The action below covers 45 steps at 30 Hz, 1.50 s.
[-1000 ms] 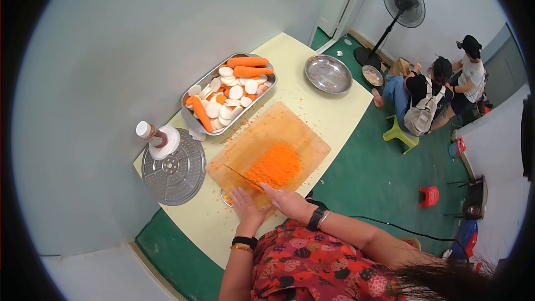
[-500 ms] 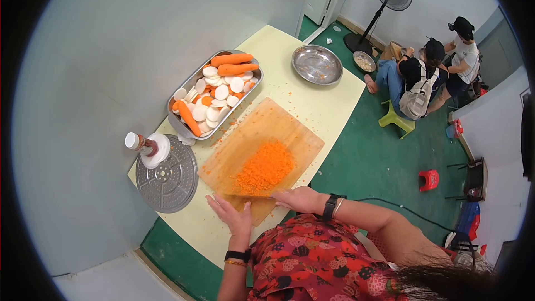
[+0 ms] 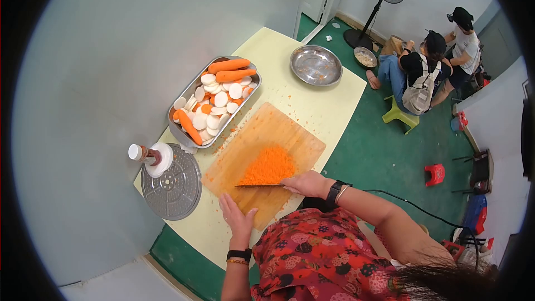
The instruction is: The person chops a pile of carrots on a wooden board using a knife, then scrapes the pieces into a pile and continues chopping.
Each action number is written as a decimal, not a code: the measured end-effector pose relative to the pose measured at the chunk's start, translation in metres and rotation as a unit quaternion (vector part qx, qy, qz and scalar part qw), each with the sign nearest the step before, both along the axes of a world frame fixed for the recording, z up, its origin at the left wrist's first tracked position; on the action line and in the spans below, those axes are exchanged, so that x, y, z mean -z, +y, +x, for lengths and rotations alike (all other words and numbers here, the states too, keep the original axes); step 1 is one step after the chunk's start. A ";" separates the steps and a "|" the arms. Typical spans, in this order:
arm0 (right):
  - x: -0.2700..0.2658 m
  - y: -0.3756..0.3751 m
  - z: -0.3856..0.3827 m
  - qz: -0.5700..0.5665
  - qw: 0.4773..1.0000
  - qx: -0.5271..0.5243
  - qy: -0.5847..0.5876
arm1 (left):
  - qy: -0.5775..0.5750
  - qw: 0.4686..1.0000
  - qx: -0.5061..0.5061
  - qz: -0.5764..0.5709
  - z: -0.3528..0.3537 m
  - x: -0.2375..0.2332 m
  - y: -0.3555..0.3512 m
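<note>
Knife [image 3: 259,185]: swung from a slant to nearly crosswise since the earlier frame.
Left hand [image 3: 238,220]: your fingers close together, thumb apart, at the cutting board [image 3: 301,140].
Right hand [image 3: 304,183]: your fingers wrapped round the handle.
Minced carrot [image 3: 271,165]: mounded on the board, beyond the blade.

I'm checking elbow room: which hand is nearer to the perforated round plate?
Left. The left hand is at the edge of the cutting board, toward the plate; the right hand, holding the knife, is farther away.
</note>
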State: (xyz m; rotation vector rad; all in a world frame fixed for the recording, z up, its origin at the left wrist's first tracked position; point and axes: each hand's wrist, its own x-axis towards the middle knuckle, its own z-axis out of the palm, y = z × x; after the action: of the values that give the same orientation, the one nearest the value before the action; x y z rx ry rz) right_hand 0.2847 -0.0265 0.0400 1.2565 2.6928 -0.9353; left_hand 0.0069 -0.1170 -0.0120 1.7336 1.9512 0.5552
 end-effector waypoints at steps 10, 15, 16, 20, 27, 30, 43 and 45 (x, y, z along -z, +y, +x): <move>-0.022 -0.007 -0.008 0.016 0.994 0.099 0.051 | 0.027 0.980 0.001 -0.196 0.024 -0.010 0.021; -0.008 -0.007 -0.019 0.033 0.993 0.106 0.050 | 0.017 0.972 0.002 -0.233 0.024 -0.005 0.025; -0.001 -0.005 -0.021 0.022 0.994 0.100 0.034 | 0.020 0.973 0.002 -0.231 0.021 -0.001 0.025; -0.005 -0.006 -0.027 0.030 0.995 0.096 0.029 | 0.018 0.973 0.016 -0.227 0.017 0.002 0.021; 0.000 0.003 -0.033 0.014 0.994 0.104 -0.009 | 0.023 0.971 0.017 -0.238 0.018 -0.002 0.025; -0.002 0.000 -0.035 0.040 0.993 0.102 0.031 | 0.023 0.967 0.014 -0.255 0.019 -0.002 0.025; 0.007 0.007 -0.037 0.037 0.990 0.131 0.030 | 0.085 0.929 -0.010 -0.361 0.034 -0.015 0.048; 0.000 0.007 -0.039 0.026 0.992 0.122 0.019 | 0.068 0.934 -0.008 -0.351 0.030 -0.013 0.044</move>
State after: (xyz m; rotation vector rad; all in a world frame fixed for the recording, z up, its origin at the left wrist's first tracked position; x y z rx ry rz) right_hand 0.2460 -0.0193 0.0395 1.6232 2.6510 -0.9225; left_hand 0.0373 -0.0729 0.0010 1.3111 1.9211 -0.2586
